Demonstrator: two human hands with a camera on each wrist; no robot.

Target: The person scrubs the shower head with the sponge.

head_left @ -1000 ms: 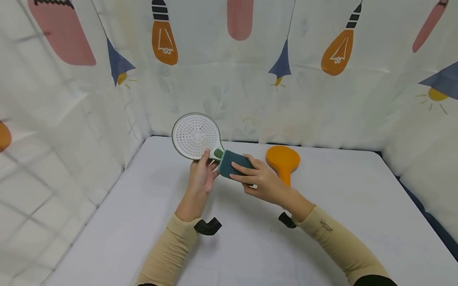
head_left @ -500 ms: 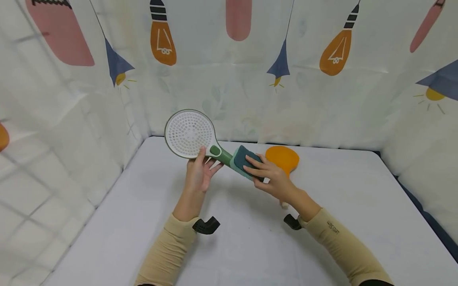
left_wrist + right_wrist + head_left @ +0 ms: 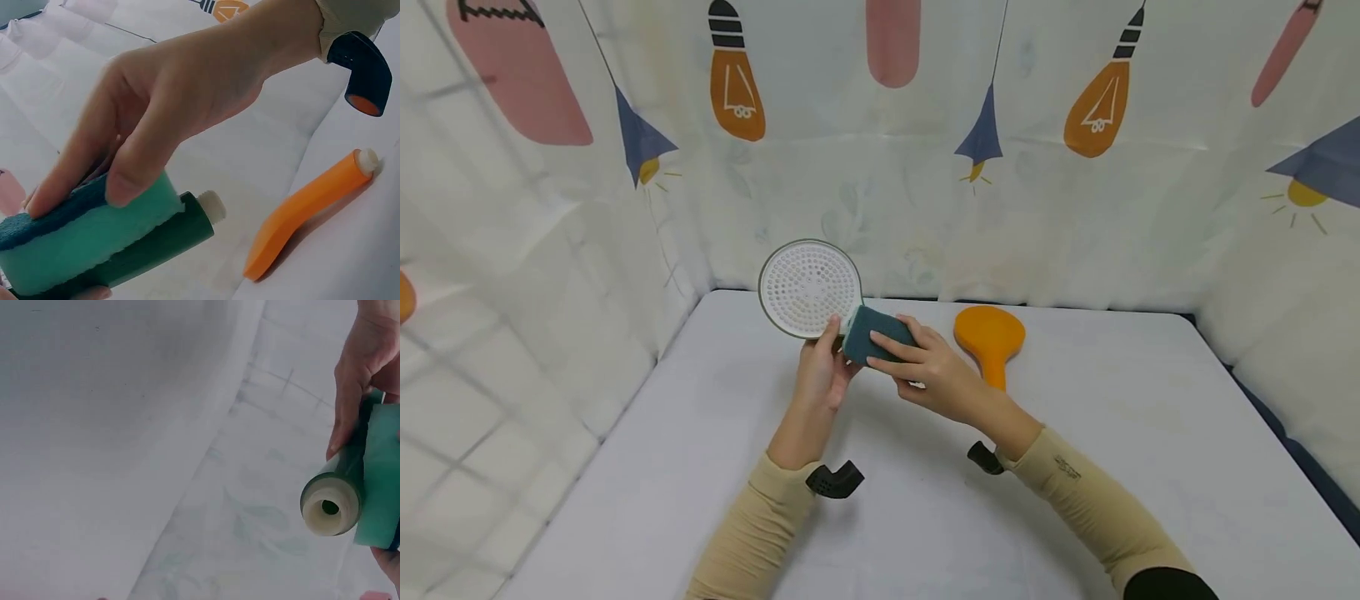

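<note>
My left hand (image 3: 818, 375) grips a shower head with a round white spray face (image 3: 808, 287) by its neck, thumb on the front. My right hand (image 3: 943, 375) holds a two-layer sponge (image 3: 876, 333), dark teal scouring side up. In the left wrist view the sponge's light green layer (image 3: 94, 234) lies along the shower head's dark green handle (image 3: 165, 247), close to its threaded end. The right wrist view looks into the hollow pale end (image 3: 314, 519) of that handle. From the head view, the sponge hides most of the handle.
An orange shower head (image 3: 991, 337) lies on the white table (image 3: 925, 517), right of my hands; its handle is partly behind my right hand in the head view. Patterned cloth walls (image 3: 895, 192) rise at the back and sides.
My right hand slid the sponge down the handle toward its end, then back up near the spray face. The held shower head shifted up-left, then returned right and down.
</note>
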